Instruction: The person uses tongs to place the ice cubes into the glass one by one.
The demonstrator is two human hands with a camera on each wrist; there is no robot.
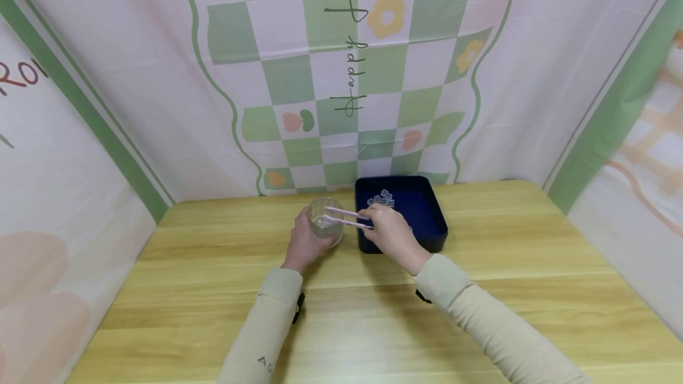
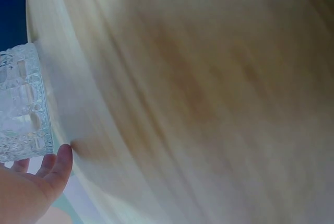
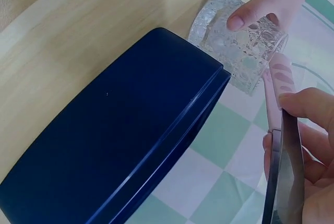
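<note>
A clear cut-glass cup point(image 1: 325, 231) stands on the table with my left hand point(image 1: 304, 245) curled round its side. In the right wrist view the left thumb lies across the patterned glass point(image 3: 245, 57). My right hand point(image 1: 392, 233) grips a pair of tongs point(image 1: 347, 222) with pink tips and a metallic body point(image 3: 284, 166). Those tips reach over the mouth of the cup, slightly apart. Whether they pinch anything I cannot tell. Small clear pieces point(image 1: 381, 197) lie at the left side of a dark blue box point(image 1: 424, 209), partly behind the right hand.
The box stands directly right of the cup, near the back of the wooden table point(image 1: 213, 289). Behind the table hangs a checked green and white cloth point(image 1: 341, 153), with more printed cloth on both sides.
</note>
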